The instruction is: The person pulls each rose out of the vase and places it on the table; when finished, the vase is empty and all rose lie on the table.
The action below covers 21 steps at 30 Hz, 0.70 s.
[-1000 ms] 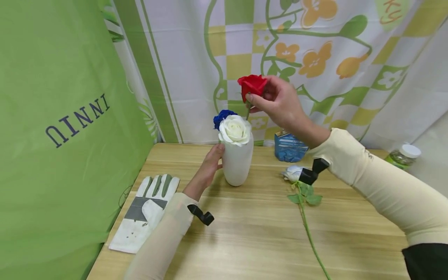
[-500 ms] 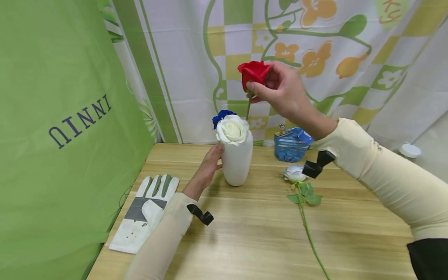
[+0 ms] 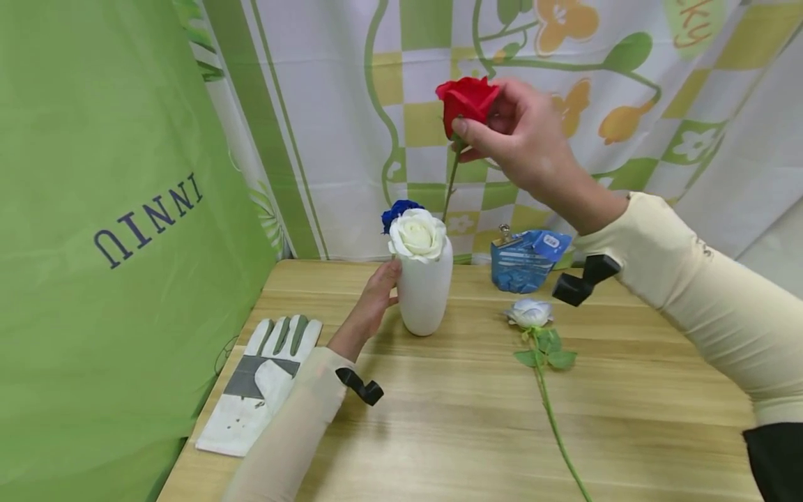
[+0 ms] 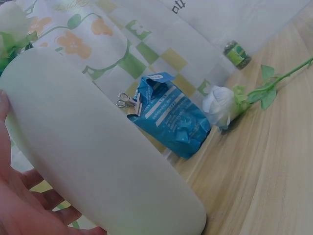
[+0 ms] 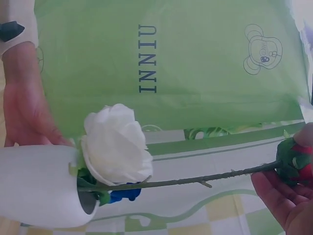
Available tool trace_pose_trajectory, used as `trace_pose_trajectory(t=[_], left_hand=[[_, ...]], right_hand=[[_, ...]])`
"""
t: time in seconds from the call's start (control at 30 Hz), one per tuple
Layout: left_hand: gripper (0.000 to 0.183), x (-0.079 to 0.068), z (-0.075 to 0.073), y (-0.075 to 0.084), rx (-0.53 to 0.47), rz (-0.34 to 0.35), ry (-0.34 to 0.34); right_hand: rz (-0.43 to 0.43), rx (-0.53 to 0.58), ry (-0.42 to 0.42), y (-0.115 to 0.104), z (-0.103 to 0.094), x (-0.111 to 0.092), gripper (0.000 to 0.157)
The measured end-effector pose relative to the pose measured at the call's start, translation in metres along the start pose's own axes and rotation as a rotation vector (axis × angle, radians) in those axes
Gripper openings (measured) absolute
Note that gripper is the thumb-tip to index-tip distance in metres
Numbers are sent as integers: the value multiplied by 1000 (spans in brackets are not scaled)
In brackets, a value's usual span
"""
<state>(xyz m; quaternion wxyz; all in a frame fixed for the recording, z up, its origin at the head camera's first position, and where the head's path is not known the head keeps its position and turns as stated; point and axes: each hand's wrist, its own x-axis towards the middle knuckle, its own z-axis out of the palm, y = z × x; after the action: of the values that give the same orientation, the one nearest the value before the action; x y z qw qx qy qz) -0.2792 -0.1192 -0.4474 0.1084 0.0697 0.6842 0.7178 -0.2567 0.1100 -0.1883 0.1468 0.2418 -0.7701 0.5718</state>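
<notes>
A white vase (image 3: 426, 296) stands upright at the back of the table, gripped on its left side by my left hand (image 3: 375, 289). In the left wrist view the fingers curl behind the vase (image 4: 107, 142). A white rose (image 3: 419, 236) and a blue flower (image 3: 401, 213) sit at its mouth. Above it, my right hand (image 3: 533, 132) pinches a red rose (image 3: 467, 101) just under the bloom. The right wrist view shows the thorny stem (image 5: 215, 177) running from the bloom down into the vase's mouth. Its lower end is hidden inside.
On the wooden table (image 3: 452, 418), a pale blue-white rose (image 3: 530, 314) with a long stem lies to the right. Behind it stands a blue pouch (image 3: 523, 261) with a clip. White work gloves (image 3: 257, 383) lie at left. A lidded jar (image 4: 237, 55) shows in the left wrist view.
My right hand has risen and shifted slightly right with the red rose, so more of its stem shows above the vase. My left hand stays on the vase.
</notes>
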Motion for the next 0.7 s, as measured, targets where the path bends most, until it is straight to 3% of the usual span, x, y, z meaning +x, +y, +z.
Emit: trace_pose_trajectory(t=[0.37, 0.7], left_hand=[[59, 1, -1, -1, 2, 8, 13], [59, 1, -2, 3, 3, 15, 24]], right_hand=[[-68, 32, 27, -13, -8, 7, 37], [-96, 206, 25, -29, -18, 13, 35]])
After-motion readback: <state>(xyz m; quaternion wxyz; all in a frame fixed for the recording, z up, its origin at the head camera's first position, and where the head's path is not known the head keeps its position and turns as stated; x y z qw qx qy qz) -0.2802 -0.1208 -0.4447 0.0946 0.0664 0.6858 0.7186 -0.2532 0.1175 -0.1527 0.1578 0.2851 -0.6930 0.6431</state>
